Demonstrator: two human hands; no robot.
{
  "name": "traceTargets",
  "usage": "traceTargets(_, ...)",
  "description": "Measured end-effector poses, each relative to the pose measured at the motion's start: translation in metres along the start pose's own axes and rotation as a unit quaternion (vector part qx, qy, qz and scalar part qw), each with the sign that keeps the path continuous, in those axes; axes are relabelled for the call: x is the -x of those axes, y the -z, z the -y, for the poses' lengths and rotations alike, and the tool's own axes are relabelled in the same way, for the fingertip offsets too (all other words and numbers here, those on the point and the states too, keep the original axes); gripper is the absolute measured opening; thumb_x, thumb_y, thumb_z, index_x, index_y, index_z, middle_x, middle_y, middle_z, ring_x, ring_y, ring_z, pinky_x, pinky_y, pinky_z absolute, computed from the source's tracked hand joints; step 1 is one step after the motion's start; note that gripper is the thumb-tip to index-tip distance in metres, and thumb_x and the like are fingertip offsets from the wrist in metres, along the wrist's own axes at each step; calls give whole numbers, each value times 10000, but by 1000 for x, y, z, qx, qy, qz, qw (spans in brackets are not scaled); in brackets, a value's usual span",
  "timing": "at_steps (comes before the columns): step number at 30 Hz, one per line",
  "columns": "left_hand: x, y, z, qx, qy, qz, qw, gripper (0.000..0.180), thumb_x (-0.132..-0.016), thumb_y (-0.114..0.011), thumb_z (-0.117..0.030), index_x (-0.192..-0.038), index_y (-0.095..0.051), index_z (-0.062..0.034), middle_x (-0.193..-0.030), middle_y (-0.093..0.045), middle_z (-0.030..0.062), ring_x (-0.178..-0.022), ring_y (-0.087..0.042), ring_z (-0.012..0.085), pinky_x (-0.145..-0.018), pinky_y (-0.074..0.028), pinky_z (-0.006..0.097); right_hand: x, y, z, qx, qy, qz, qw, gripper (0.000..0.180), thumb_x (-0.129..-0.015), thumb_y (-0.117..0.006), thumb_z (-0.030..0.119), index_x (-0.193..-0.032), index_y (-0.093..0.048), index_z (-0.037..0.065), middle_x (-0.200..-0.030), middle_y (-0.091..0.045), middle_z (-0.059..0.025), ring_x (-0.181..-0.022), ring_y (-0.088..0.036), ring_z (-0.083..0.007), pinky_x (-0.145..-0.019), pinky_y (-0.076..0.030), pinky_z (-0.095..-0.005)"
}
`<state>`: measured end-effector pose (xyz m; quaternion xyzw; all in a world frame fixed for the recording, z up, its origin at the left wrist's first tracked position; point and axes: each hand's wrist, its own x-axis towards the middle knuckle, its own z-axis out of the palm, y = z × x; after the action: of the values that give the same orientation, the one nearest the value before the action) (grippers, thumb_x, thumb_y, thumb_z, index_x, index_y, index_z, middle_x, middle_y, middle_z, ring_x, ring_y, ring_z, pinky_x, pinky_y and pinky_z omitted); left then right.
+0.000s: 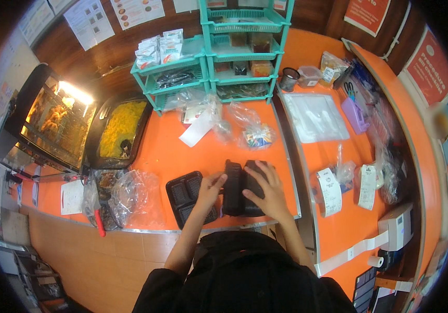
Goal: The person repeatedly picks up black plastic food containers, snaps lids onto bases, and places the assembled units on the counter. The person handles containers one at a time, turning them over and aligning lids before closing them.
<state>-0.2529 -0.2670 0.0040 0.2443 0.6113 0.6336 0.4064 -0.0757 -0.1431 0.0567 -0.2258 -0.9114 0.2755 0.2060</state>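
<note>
the black box (232, 192) lay on the bench (169, 138) between the hands, long axis running away from the person. the left hand (212, 189) grasped its left edge by the fingertips; the right hand (265, 190) spread over its right part, grip unclear, farther from the tray (184, 194) at left.

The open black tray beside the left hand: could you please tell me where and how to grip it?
I would grip the tray by its left rim, coming from the left: that long edge lies uncovered, while the left forearm crosses the right part. A pinch over that edge should suit.
</note>
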Motion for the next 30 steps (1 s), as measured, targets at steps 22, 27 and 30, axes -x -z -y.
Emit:
traceTargets(22, 17, 6, -89, 130, -69, -149, 978, 206, -977, -524, -243, -967, -630, -66, -686, -458, -94, -562, -384, -8, -484, -306, 167, 76, -21, -134, -311, -301, -162, 887, 751, -718, -541, -58, -1410, -294, 93, -1396, -371, -190, -1249, -425, -291, -1065, -311, -355)
traceTargets(27, 27, -7, -97, 125, -58, -120, 983, 214, -977, -532, -256, -963, -626, -64, -685, -456, -96, -571, -396, -3, -478, -309, 174, 84, -19, -108, -135, -312, -221, 914, 543, -868, -584, 59, -1368, -374, 70, -1391, -418, -201, -1238, -472, -322, -1034, -359, -409)
traceTargets(30, 36, -23, -104, 108, -54, -74, 990, 217, -974, -545, -247, -986, -624, -46, -739, -513, -75, -634, -469, 5, -514, -373, 178, 55, 18, -55, -158, -223, -180, 945, 469, -882, -597, 89, -1322, -444, 46, -1325, -481, -201, -1225, -490, -312, -1024, -375, -397)
